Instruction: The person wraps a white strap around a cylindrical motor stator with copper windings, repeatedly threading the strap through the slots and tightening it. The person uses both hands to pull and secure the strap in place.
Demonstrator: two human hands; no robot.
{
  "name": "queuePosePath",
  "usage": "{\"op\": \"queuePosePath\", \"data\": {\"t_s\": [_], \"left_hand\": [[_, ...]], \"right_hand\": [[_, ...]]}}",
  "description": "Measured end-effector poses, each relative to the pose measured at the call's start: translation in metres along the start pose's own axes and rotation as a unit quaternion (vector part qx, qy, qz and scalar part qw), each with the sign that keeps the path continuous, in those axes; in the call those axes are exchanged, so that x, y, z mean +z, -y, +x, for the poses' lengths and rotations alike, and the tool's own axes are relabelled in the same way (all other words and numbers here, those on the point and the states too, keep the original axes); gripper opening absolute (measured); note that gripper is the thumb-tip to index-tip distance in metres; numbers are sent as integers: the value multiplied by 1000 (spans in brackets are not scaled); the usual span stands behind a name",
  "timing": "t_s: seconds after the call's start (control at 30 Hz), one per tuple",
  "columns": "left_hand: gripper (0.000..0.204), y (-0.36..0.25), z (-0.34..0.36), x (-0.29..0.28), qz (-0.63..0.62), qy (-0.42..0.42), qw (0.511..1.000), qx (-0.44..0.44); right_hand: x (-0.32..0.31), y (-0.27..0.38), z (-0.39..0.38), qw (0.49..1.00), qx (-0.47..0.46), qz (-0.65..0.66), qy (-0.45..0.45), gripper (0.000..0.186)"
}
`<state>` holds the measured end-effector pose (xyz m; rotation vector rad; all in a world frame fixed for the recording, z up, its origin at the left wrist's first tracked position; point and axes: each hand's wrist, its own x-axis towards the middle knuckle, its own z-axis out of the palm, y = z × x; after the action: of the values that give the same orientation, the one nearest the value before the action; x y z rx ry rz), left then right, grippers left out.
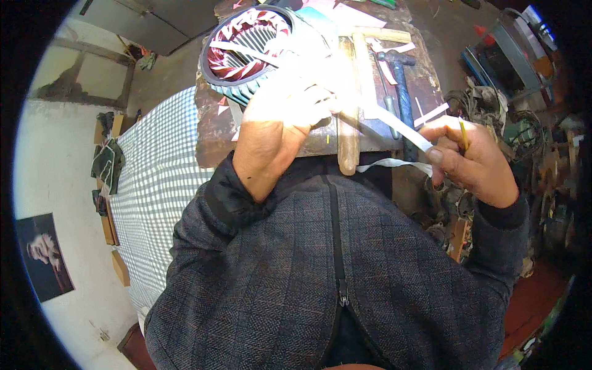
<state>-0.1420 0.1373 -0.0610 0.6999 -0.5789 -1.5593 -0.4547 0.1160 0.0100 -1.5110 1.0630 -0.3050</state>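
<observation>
A motor stator (pixel 213 73) with red-brown windings lies on the worktable, its open end facing up. One pale strip (pixel 243 52) crosses its opening. Beside the stator, in strong glare, my left hand (pixel 277 117) has its fingers bent together on a white cloth tape (pixel 404 131); the fingertips are partly washed out. The tape stretches rightward to my right hand (pixel 472 161), which pinches it between thumb and fingers. A loose length of the tape hangs back from the right hand toward the table's front edge. Something thin and yellow (pixel 464 134) shows at the right fingers.
Between my hands a wooden handle (pixel 348 139) juts over the worktable's (pixel 320 139) front edge. A hammer (pixel 402 92) and a screwdriver (pixel 390 105) lie to its right, among paper scraps. At left is a checkered cloth (pixel 157 160); cluttered parts (pixel 524 129) fill the right side.
</observation>
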Motion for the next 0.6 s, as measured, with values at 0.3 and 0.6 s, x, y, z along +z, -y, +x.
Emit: {"op": "queuePosePath", "data": {"t_s": [0.3,0.6], "left_hand": [[35,7,7,-1,24,5,999,30],[36,14,15,10,32,-5,999,21]], "right_hand": [[-7,-14,-23,995,-33,1,-98,16],[-17,-28,-46,987,-66,-39,-144,15]]}}
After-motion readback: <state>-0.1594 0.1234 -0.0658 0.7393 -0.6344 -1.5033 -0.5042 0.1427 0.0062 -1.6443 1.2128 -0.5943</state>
